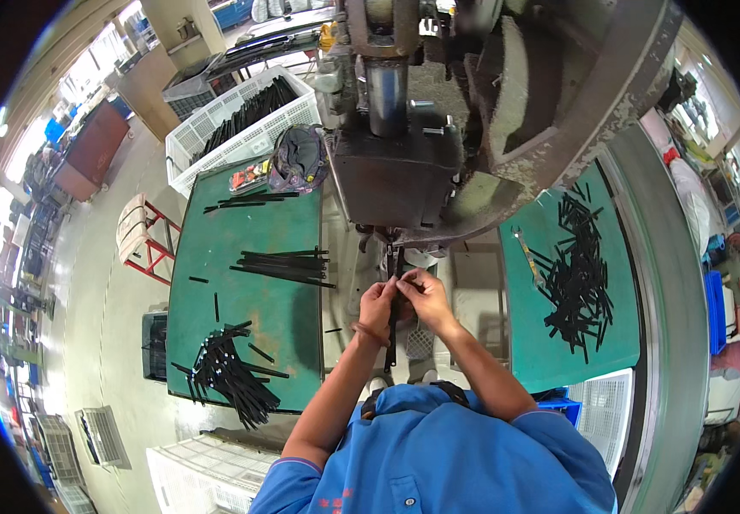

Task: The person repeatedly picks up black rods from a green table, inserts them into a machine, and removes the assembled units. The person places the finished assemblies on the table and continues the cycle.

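Note:
At the front of a dark press machine (400, 176), my left hand (377, 307) and my right hand (425, 295) meet, fingers pinched together. Between them runs a long, narrow black strip (390, 344). Its upper end reaches in under the machine's head, and its lower part hangs down toward my body. My left fingers close on the strip from its left side. The right thumb and fingertips pinch at nearly the same spot; whether they grip the strip or a smaller piece is hidden.
On the left green table (288, 364) lie a row of black strips (280, 267), a heap (231, 377) and a patterned bag (299, 158). The right green table (528, 343) bears a pile of short black pieces (582, 274) and a wrench (526, 248). A white crate (301, 111) holds more strips.

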Demonstrator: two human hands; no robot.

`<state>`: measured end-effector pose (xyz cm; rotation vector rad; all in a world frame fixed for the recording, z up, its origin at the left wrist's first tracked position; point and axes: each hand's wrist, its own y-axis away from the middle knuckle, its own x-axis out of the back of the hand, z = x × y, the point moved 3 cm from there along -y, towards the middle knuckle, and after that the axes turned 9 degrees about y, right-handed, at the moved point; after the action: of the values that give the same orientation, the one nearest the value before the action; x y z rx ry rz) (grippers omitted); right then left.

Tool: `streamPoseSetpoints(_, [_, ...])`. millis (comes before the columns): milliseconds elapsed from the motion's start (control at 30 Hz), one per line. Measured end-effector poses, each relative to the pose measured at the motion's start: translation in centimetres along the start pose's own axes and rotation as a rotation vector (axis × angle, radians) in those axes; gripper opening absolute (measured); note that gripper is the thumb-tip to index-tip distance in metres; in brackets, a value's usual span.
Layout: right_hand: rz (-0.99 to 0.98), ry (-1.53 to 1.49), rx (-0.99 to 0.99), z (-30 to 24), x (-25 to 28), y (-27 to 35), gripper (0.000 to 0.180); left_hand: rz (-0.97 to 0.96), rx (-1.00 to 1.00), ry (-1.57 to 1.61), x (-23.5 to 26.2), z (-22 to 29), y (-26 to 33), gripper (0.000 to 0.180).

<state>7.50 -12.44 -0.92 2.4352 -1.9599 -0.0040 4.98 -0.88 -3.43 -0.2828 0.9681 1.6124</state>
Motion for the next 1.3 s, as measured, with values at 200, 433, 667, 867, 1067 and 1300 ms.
streamPoseSetpoints(200, [0.410,0.224,0.241,-0.7,-0.4,-0.8,0.011,0.025,-0.025,-0.137,1.1,-0.7,1.1,0.025])
streamPoseSetpoints(433, [0.206,0.379,0.254,-5.2,-1.4,-1.3,0.011,-0.131,0.040,-0.255,1.0,2.3,4.6,0.020])
streamPoseSetpoints(667, [0.315,0.462,0.344,-4.5,-2.2,-1.1,0.011,-0.206,0.026,-0.309,1.6,3.7,5.3,0.023])
streamPoseSetpoints(867, [0.354,0.555,0.306,-3.5,-2.3,-0.9,0.014,-0.213,0.072,-0.370,0.7,5.2,5.7,0.024])
streamPoseSetpoints(1067, [0.325,0.425,0.204,-3.5,-2.4,0.9,0.012,-0.237,0.098,-0.317,1.1,5.4,5.6,0.024])
streamPoseSetpoints(1300, [0.327,0.454,0.226,-3.4,-2.1,1.4,0.013,-0.237,0.087,-0.328,0.9,5.6,6.1,0.024])
